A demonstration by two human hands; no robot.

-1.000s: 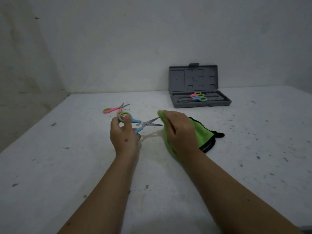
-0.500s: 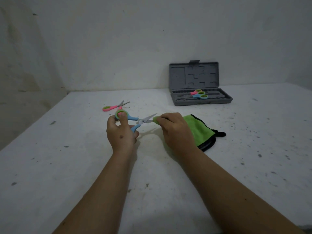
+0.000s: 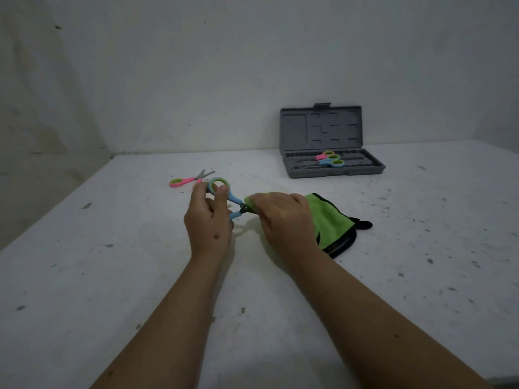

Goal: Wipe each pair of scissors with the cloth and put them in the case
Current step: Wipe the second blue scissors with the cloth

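My left hand [image 3: 209, 223] holds blue scissors [image 3: 229, 198] with green-lined loops by the handles, above the white table [image 3: 112, 276]. My right hand [image 3: 283, 220] grips the green cloth [image 3: 330, 223] with black trim, wrapped over the blades, which are hidden inside it. The rest of the cloth trails on the table to the right. Pink scissors [image 3: 188, 179] lie on the table behind my left hand. A grey case [image 3: 331, 141] stands open at the back, with pink scissors [image 3: 324, 155] and blue scissors [image 3: 332, 162] lying in its tray.
The table meets a pale wall [image 3: 252, 66] at the back, and its left edge [image 3: 56, 209] drops off beside another wall. Dark specks dot the tabletop.
My right hand has slid the cloth leftward along the blades up to the pivot, covering them. The scissors have swung from open to nearly closed in my left hand.
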